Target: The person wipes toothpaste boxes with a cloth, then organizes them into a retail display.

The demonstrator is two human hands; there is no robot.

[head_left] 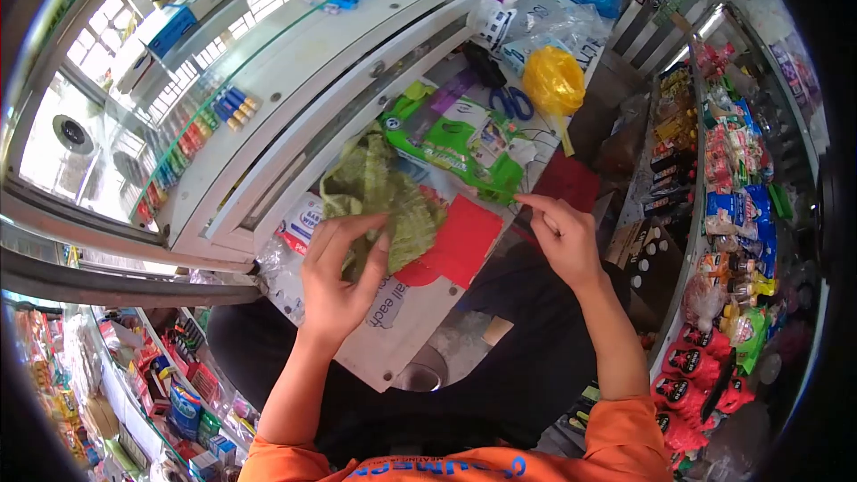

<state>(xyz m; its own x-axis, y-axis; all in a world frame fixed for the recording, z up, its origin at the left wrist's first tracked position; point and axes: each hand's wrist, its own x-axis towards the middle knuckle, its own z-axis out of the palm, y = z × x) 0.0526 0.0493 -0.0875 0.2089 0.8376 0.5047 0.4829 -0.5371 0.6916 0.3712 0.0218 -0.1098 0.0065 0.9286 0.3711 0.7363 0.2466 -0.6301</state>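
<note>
My left hand (339, 281) is over the near edge of a crumpled green woven bag (375, 187), thumb and index finger curved with a small gap between their tips. My right hand (565, 241) has its index finger stretched to the corner of a green plastic packet (473, 143), with the thumb apart below it and the other fingers curled. Between the hands lies a flat red sheet (469, 239), partly under the green bag. A pack labelled baby wipes (303, 217) sits beside my left hand.
On the white counter (384, 339) lie blue-handled scissors (511, 104) and a yellow plastic bag (553, 80). A glass display case (357, 45) borders its far left side. Stocked shelves (736, 187) stand at the right, with more goods (183, 406) at lower left.
</note>
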